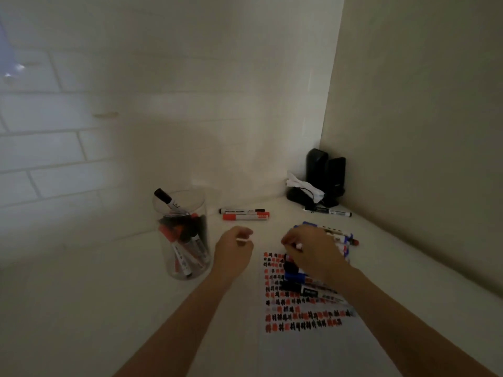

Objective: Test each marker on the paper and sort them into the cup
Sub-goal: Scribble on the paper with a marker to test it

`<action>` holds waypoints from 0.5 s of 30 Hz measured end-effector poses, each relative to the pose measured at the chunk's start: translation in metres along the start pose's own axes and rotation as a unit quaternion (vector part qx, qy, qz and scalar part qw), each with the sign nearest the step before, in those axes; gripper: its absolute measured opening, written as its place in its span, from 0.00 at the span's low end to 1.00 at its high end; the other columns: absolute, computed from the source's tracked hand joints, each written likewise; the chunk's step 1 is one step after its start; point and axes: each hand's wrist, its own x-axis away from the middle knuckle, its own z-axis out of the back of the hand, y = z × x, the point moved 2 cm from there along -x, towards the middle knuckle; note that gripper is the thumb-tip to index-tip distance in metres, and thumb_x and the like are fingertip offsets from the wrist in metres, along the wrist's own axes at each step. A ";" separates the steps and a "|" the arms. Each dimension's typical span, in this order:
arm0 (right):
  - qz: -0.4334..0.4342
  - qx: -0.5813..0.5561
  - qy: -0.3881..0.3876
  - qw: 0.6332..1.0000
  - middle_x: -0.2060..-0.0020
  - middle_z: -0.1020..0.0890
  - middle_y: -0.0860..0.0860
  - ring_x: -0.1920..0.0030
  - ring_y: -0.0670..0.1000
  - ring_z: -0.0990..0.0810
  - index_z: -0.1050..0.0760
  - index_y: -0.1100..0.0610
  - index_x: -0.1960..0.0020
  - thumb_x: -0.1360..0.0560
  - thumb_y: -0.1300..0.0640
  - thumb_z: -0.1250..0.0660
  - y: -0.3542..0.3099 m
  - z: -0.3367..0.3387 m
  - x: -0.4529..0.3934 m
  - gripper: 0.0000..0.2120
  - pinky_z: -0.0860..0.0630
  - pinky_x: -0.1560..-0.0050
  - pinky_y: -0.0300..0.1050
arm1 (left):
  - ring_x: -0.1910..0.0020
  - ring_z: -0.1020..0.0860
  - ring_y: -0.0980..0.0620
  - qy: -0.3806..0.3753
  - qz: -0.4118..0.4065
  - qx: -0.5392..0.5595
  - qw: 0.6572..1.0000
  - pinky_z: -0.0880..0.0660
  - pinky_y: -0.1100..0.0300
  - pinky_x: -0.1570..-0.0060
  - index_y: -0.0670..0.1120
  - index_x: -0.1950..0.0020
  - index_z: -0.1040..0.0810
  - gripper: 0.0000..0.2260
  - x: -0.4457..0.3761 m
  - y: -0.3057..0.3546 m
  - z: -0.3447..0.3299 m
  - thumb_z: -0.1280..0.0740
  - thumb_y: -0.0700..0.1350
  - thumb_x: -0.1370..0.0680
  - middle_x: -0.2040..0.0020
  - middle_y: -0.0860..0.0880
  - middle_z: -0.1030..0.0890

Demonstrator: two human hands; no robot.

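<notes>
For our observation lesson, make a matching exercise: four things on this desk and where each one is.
Things:
1 clear cup
2 red marker
3 black speakers
4 paper

Places:
A in the far corner
B under the right hand
C left of the left hand
D lying beyond the left hand

Pairs: 1-C, 2-D, 3-A, 4-B

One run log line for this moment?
left hand: curled, contents unclear | right hand: at marker pile on paper | cup: holds markers

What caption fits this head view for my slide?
Right hand reaches into marker pile beside scribbled paper; left hand hovers near clear cup.
</notes>
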 end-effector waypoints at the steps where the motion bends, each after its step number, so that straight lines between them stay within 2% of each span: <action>1: 0.007 0.008 -0.015 1.000 0.48 0.19 0.48 0.50 0.48 0.21 0.20 0.50 0.45 0.23 0.54 0.37 -0.007 -0.006 -0.003 0.09 0.24 0.43 0.45 | 0.46 0.24 0.53 0.002 -0.017 -0.044 0.999 0.26 0.61 0.48 0.48 0.40 0.24 0.12 -0.017 0.001 0.001 0.35 0.38 0.23 0.41 0.50 0.24; 3: 0.023 0.043 -0.035 0.998 0.48 0.19 0.48 0.50 0.48 0.22 0.21 0.48 0.45 0.22 0.52 0.38 -0.015 -0.016 -0.008 0.09 0.25 0.44 0.45 | 0.38 0.28 0.48 -0.020 -0.041 -0.150 0.988 0.30 0.59 0.42 0.46 0.35 0.27 0.15 -0.048 -0.003 -0.004 0.36 0.38 0.22 0.34 0.46 0.28; 6: 0.042 0.075 -0.035 0.996 0.48 0.20 0.47 0.49 0.49 0.24 0.22 0.47 0.45 0.22 0.51 0.39 -0.016 -0.026 -0.014 0.10 0.29 0.41 0.46 | 0.29 0.37 0.45 -0.093 -0.016 -0.296 0.950 0.34 0.54 0.34 0.45 0.27 0.37 0.23 -0.081 -0.017 -0.023 0.39 0.39 0.22 0.27 0.44 0.38; 9: 0.040 0.050 -0.031 0.997 0.47 0.20 0.46 0.47 0.48 0.25 0.22 0.46 0.44 0.22 0.50 0.40 -0.009 -0.031 -0.021 0.10 0.31 0.40 0.46 | 0.26 0.41 0.44 -0.100 -0.032 -0.393 0.914 0.39 0.51 0.29 0.45 0.24 0.43 0.27 -0.108 -0.023 -0.039 0.40 0.39 0.22 0.24 0.44 0.42; 12: 0.044 0.046 -0.018 0.998 0.47 0.21 0.44 0.46 0.48 0.26 0.23 0.46 0.44 0.21 0.49 0.41 0.000 -0.033 -0.031 0.10 0.32 0.40 0.47 | 0.25 0.43 0.44 -0.093 -0.068 -0.455 0.883 0.46 0.46 0.27 0.48 0.23 0.47 0.25 -0.136 -0.028 -0.047 0.45 0.49 0.19 0.23 0.46 0.43; 15: 0.049 0.036 0.002 0.998 0.49 0.21 0.43 0.47 0.48 0.26 0.23 0.45 0.44 0.20 0.49 0.42 0.010 -0.033 -0.037 0.11 0.31 0.41 0.47 | 0.26 0.42 0.45 -0.134 -0.042 -0.499 0.855 0.52 0.39 0.28 0.50 0.23 0.47 0.25 -0.157 -0.035 -0.050 0.49 0.55 0.19 0.24 0.47 0.41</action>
